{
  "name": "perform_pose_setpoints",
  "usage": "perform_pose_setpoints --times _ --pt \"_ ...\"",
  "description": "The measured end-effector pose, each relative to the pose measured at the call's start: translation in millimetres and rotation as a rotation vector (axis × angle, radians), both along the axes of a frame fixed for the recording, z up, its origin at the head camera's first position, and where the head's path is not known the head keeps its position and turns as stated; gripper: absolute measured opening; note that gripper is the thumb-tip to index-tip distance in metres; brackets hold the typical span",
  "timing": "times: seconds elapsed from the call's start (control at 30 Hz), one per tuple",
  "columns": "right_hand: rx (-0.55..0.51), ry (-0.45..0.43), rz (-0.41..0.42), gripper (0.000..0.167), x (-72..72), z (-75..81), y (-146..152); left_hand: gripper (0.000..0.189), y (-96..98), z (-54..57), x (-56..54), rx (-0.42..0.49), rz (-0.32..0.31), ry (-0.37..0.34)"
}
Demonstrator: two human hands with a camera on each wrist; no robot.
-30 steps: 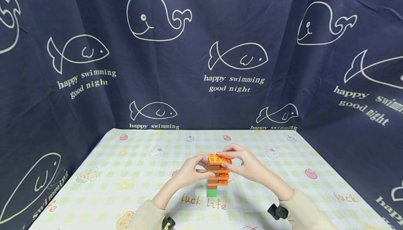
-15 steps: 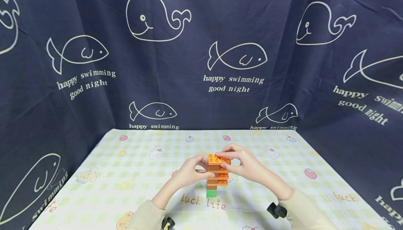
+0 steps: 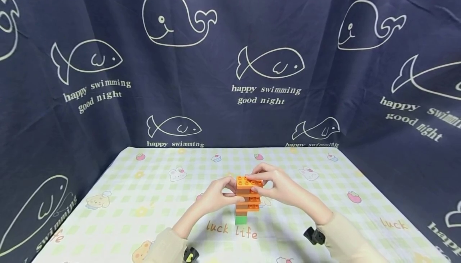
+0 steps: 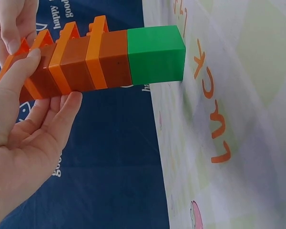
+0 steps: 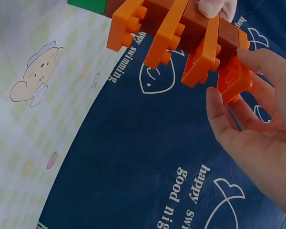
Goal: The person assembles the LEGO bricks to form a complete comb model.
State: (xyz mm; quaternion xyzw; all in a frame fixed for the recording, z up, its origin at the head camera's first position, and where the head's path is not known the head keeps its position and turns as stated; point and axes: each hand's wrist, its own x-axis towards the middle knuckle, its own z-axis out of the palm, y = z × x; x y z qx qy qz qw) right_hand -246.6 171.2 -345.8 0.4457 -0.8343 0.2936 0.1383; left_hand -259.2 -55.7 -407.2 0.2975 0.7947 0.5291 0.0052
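A tower of toy building blocks stands upright near the middle of the table, with a green block [image 3: 241, 219] at its foot. Above that, brown blocks [image 4: 77, 57] alternate with flat orange bricks [image 5: 167, 36] that jut out to the right, studs up. My left hand [image 3: 217, 194] grips the upper part of the tower from the left, thumb on the near side and fingers on the far side. At the top, my right hand [image 3: 279, 185] pinches the jutting end of the topmost orange brick [image 3: 245, 182] between thumb and fingers.
A pale checked tablecloth [image 3: 162, 199] with printed animals and lettering covers the table. Dark blue curtains [image 3: 216, 83] with whale and fish drawings hang behind it and at both sides. Black wrist devices [image 3: 314, 235] sit at the beige sleeves [image 3: 347, 241].
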Motion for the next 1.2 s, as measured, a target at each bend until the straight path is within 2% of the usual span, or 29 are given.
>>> perform_pose_setpoints --times 0.2,0.37,0.6,0.83,0.97,1.2 --pt "-0.008 -0.053 0.015 0.028 -3.5 0.5 1.5 0.026 0.3 -2.8 -2.3 -0.028 0.022 0.017" --pt "-0.002 -0.062 0.016 0.027 -4.8 0.0 2.1 0.025 1.0 -4.1 -2.8 -0.044 0.037 0.020" --pt "0.000 -0.058 -0.029 0.030 -4.0 -3.1 3.6 0.028 0.6 -2.4 -1.2 0.005 0.003 -0.008" --pt "-0.091 -0.089 -0.111 0.037 0.1 -9.8 6.0 0.029 2.1 -1.7 -0.7 0.006 -0.014 -0.020" --pt "-0.159 -0.108 -0.154 0.034 0.6 -15.3 6.8 0.032 1.7 -3.5 -1.4 0.011 -0.012 -0.023" --pt "-0.242 -0.103 -0.175 0.035 -1.7 -25.1 8.8 0.036 -1.3 -9.0 -4.0 0.040 0.015 -0.027"
